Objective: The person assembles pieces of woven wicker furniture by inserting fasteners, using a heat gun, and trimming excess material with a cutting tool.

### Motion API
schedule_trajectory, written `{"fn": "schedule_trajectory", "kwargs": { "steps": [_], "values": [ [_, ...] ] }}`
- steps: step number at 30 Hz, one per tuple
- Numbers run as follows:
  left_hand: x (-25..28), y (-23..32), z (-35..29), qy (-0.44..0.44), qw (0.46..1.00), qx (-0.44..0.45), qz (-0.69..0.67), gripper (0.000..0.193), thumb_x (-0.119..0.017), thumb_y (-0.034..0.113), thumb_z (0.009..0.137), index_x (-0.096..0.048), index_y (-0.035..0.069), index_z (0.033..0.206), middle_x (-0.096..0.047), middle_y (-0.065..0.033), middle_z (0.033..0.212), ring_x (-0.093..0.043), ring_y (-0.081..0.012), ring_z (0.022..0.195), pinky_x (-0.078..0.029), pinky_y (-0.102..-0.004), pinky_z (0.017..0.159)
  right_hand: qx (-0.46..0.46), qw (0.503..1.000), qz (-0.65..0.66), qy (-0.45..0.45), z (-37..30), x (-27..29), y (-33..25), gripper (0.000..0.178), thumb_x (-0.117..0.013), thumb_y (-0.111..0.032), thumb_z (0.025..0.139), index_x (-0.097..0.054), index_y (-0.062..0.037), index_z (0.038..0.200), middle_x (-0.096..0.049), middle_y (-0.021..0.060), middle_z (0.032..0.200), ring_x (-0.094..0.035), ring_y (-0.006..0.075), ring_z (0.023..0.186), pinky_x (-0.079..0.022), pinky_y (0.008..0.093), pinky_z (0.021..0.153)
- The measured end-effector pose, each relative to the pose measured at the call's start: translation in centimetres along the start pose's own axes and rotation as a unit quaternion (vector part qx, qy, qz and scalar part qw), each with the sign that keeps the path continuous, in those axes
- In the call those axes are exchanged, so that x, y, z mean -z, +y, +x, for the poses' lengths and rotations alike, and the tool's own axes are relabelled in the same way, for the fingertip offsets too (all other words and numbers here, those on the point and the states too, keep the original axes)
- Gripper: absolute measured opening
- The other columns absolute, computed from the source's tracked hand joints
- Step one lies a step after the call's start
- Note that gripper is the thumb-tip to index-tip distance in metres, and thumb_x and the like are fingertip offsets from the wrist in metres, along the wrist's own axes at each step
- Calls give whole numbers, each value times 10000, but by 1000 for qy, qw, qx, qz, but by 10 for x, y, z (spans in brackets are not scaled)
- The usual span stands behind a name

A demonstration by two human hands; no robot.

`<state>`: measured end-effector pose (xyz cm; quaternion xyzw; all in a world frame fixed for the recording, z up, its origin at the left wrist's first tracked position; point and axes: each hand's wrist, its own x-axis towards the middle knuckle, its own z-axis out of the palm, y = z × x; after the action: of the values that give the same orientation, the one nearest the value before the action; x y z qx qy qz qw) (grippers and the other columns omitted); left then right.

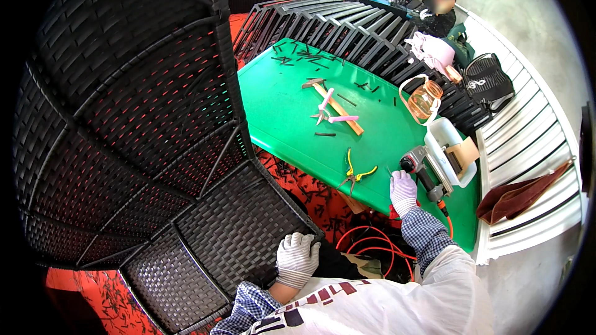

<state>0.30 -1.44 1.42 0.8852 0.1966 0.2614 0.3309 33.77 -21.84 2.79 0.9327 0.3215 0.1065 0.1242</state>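
My left hand (297, 260), in a striped white glove, rests with its thumb apart on the near edge of a black woven wicker piece (223, 223). Nothing shows in it. My right hand (403, 193), gloved too, is at the near right edge of the green table (279, 105), fingers together; a thin sliver shows at the fingertips, too small to name. Just right of it lies a nail gun (424, 174) with an orange hose. Left of it lie yellow-handled pliers (352, 177). Farther off, pink-handled cutters (325, 114) lie across a wooden-handled hammer (338, 108).
A white tub (448, 149) holding a cardboard piece and an orange bottle (424, 98) stand at the table's right. Black strips (304, 54) lie about the far end. Stacked black frames (335, 25) stand behind; a person (438, 15) is beyond. Red hose (379, 242) loops below the table.
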Motion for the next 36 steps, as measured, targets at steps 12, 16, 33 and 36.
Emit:
{"fn": "schedule_trajectory", "kwargs": {
  "steps": [12,16,33,36],
  "values": [
    [1,-1,1,-4,1000,3,-6,227,-774,186,820,-686,68,993,-601,-125,911,-607,-351,867,-515,-484,781,4,1000,-20,-9,2,4,-2,206,-594,-252,998,-593,-64,1083,-628,138,1046,-652,310,954,-562,431,821],
    [1,-2,1,-5,1000,-3,2,228,-769,192,827,-689,67,1000,-602,-122,918,-607,-350,869,-514,-483,782,5,1000,-25,-7,2,5,-2,204,-591,-249,999,-592,-65,1087,-627,140,1049,-657,309,958,-570,431,818],
    [15,60,-15,-22,995,-90,-48,225,-757,145,833,-687,61,1029,-607,-128,922,-607,-353,876,-512,-477,782,-12,988,127,90,-46,16,10,174,-643,-217,925,-617,-100,1050,-612,143,985,-644,340,960,-539,461,818],
    [17,85,-24,-39,992,-114,-45,230,-758,154,837,-685,63,1036,-611,-126,932,-607,-354,880,-515,-476,781,-31,982,158,103,-50,21,10,181,-658,-224,916,-623,-99,1043,-613,138,983,-638,335,964,-532,461,826]
  ]
}}
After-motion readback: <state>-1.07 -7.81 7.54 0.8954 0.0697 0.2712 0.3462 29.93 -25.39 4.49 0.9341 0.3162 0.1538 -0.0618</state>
